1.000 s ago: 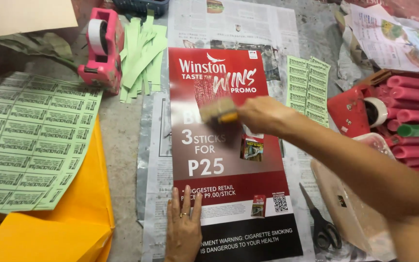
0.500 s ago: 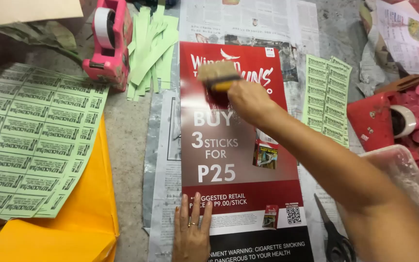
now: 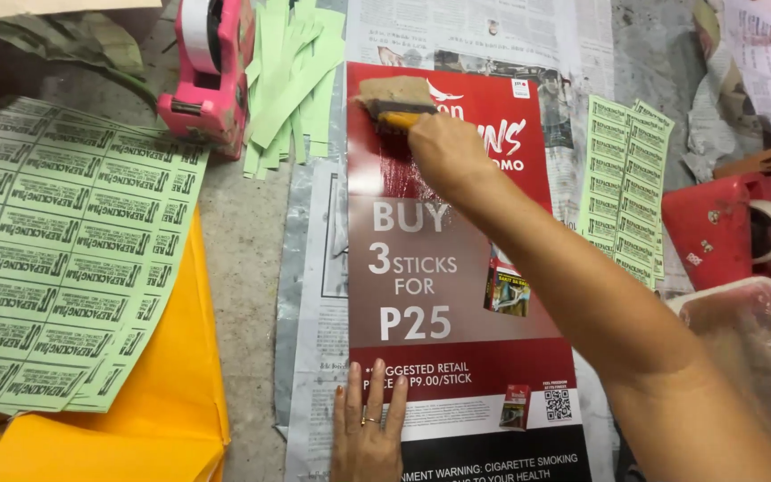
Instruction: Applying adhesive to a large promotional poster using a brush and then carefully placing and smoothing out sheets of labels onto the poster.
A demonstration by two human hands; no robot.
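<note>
A red glossy poster (image 3: pixel 457 295) lies flat on newspaper on the table. My right hand (image 3: pixel 443 152) grips a wide paintbrush (image 3: pixel 394 98) with a yellow ferrule, its bristles pressed on the poster's top left corner. A wet streak runs down the poster below the brush. Lying flat, my left hand (image 3: pixel 368 428) presses the poster's bottom left edge, fingers together, a ring on one finger.
A pink tape dispenser (image 3: pixel 211 67) and cut green paper strips (image 3: pixel 292 89) sit at the top left. Green label sheets (image 3: pixel 64 250) lie on yellow paper (image 3: pixel 171 402) at left. More green labels (image 3: pixel 622 187), a red container (image 3: pixel 725 228) and a clear plastic tub (image 3: pixel 751 348) stand at right.
My right hand has swept the brush from the poster's middle up and left to its top left corner. My left hand has stayed on the bottom edge.
</note>
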